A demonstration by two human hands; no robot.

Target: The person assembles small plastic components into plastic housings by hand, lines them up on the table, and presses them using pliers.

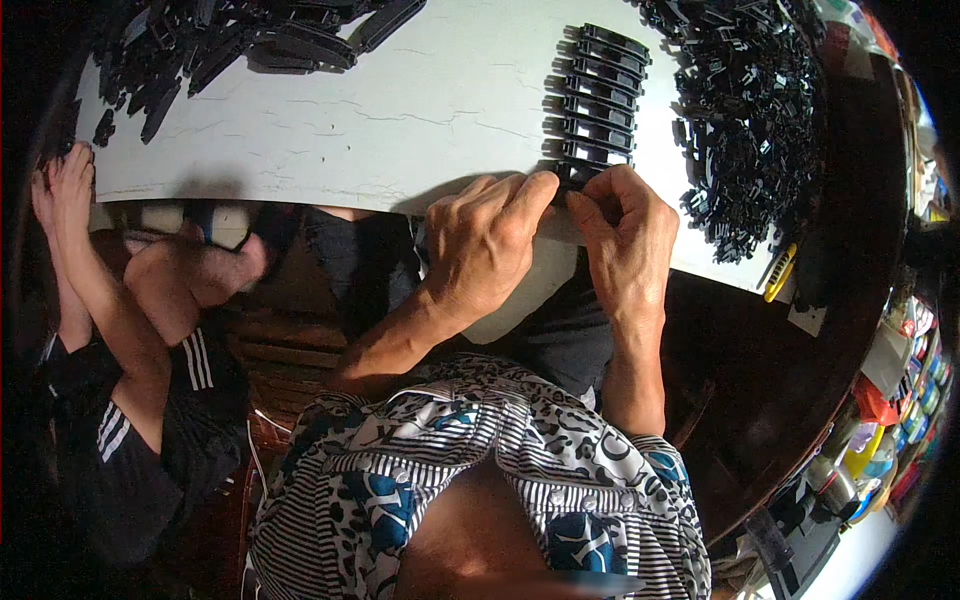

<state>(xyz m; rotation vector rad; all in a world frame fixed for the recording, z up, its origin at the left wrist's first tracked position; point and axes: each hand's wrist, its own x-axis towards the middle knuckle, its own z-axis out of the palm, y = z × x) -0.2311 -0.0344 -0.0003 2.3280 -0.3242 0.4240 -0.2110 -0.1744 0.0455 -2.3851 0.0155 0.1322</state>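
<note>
I have the left hand (490, 232) and right hand (630, 222) curled nearly closed at the near end of the black plastic row (602, 92), but cannot tell what either grips.

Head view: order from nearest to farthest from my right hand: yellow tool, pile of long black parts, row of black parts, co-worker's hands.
From the right hand:
1. Row of black parts: at the fingertips.
2. Yellow tool: to its right.
3. Pile of long black parts: upper left.
4. Co-worker's hands: far left.
</note>
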